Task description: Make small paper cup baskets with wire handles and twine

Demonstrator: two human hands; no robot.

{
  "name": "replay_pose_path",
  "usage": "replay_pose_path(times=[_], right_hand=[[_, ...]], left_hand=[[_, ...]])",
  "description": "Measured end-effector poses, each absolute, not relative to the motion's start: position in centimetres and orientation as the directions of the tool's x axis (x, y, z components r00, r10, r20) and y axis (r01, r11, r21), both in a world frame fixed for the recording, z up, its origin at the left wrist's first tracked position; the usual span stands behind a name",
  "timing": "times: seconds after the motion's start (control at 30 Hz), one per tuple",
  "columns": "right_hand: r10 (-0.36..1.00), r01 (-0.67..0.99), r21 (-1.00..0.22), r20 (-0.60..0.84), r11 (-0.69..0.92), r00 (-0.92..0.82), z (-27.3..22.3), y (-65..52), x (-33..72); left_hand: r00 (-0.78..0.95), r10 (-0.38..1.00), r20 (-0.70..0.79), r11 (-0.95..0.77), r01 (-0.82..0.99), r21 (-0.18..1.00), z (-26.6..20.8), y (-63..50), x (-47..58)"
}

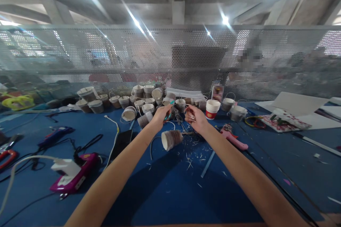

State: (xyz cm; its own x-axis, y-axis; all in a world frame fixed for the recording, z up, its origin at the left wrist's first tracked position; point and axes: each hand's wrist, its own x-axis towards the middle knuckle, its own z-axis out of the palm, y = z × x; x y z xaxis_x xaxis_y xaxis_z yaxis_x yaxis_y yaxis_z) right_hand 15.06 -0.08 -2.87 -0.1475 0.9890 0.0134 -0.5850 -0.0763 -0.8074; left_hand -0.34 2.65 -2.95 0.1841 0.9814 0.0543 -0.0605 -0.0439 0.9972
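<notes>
My left hand [160, 117] is closed around a small teal tool [170, 108], whose kind I cannot make out. Facing it, my right hand [197, 117] has its fingers curled in a pinch; whatever they hold is hidden or too thin to name. Below and between the hands, a small grey-brown fabric-covered bucket [172, 139] lies on its side, its pale open mouth towards the left. Just behind the hands sits a tangle of grey wires or cords [177, 115]. White paper cups [212, 105] stand stacked beyond my right hand.
Several little handled buckets [124, 101] crowd the back. A pink glue gun [234, 140] lies right; a blue one [57, 135] lies left near a purple power strip [77, 175]. A black phone-like slab [121, 143], red-handled scissors [7, 158] and scraps lie about. Perforated metal screen [149, 56] behind.
</notes>
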Motion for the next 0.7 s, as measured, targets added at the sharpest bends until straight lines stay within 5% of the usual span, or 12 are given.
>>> replay_pose_path(times=[0.1,0.47,0.7], right_hand=[[0.993,-0.523,-0.852,0.044,-0.020,-0.110,-3.1,0.2,15.2],[0.994,-0.295,-0.956,0.022,-0.012,-0.110,-3.6,0.3,15.4],[0.988,-0.489,-0.866,-0.031,-0.103,-0.153,-3.0,-0.1,15.0]], left_hand=[[0.199,0.968,0.151,-0.161,0.033,0.986,-3.1,3.0,-0.5],[0.238,0.966,0.098,-0.134,0.140,0.981,-2.1,1.4,0.0],[0.162,0.983,0.089,-0.085,-0.033,0.996,-2.3,0.6,0.9]])
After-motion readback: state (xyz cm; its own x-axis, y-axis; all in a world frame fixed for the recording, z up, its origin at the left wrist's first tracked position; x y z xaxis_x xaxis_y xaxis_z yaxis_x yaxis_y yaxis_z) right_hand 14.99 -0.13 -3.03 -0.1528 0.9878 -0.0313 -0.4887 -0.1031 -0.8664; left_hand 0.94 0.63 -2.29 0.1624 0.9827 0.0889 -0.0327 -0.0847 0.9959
